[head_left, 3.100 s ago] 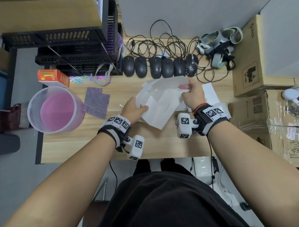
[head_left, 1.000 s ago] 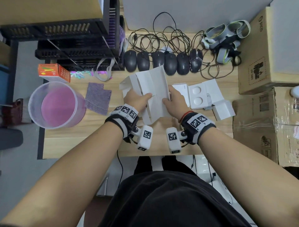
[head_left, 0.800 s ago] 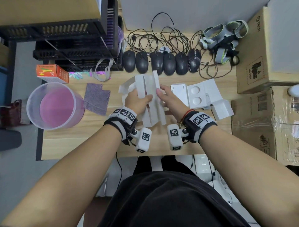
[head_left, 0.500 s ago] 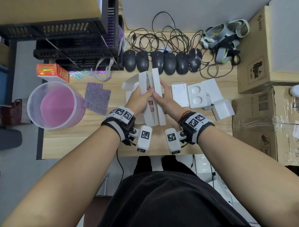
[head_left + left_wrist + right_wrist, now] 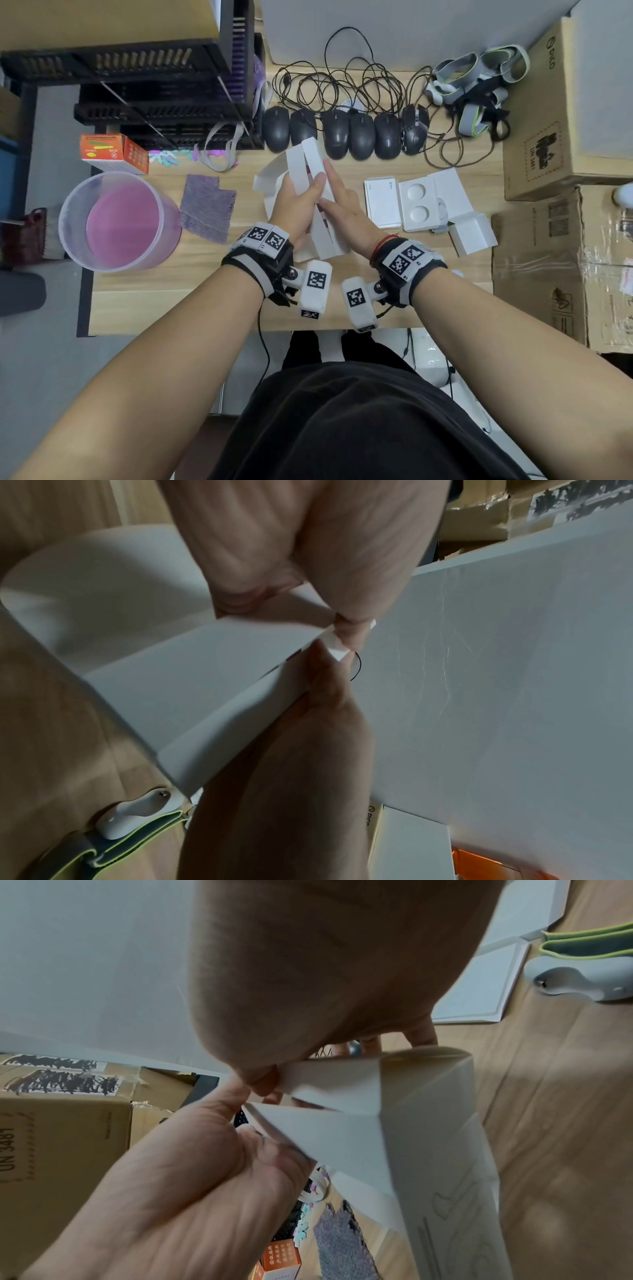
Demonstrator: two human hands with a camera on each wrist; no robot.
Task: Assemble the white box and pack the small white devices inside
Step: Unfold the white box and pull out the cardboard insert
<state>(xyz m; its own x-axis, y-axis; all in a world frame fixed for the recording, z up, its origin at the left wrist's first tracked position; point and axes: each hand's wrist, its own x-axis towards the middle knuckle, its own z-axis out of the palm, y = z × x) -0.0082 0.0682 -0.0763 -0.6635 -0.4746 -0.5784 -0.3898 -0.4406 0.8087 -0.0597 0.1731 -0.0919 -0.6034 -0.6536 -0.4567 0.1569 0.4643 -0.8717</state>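
Box [image 5: 310, 192] is held half-folded above the desk [image 5: 164, 301] centre, panels pressed together; card is judged light, thin, easily creased, best gripped along folds. Left hand [image 5: 294, 209] is clamped on one panel, right hand [image 5: 346, 209] fingers lie straight against the other

A: White box [image 5: 310, 178]?
B: Half-folded cardboard, panels standing nearly upright and pressed close, one flap curling out left, held over the desk middle.
A: Devices?
B: White tray [image 5: 418, 202] with two round wells, right of it; devices themselves unclear.
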